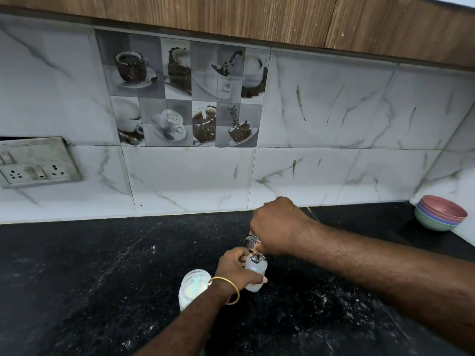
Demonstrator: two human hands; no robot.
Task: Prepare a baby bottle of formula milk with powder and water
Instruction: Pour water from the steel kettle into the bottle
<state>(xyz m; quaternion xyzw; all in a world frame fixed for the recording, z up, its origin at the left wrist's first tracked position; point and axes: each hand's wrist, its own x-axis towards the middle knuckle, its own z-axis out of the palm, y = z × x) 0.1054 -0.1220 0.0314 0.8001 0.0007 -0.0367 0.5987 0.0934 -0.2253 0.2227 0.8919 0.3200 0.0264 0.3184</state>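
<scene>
Left hand [237,267] gripping clear plastic bottle [255,274], right hand [279,228] clasping tilted steel vessel [251,240] at its mouth

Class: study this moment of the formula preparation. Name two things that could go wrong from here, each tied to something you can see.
1. The right hand tips a steel vessel over the narrow baby bottle; its contents may spill onto the counter.
2. The open powder jar stands right beside the left hand, whose grip steadies the bottle; a nudge could topple it.
</scene>
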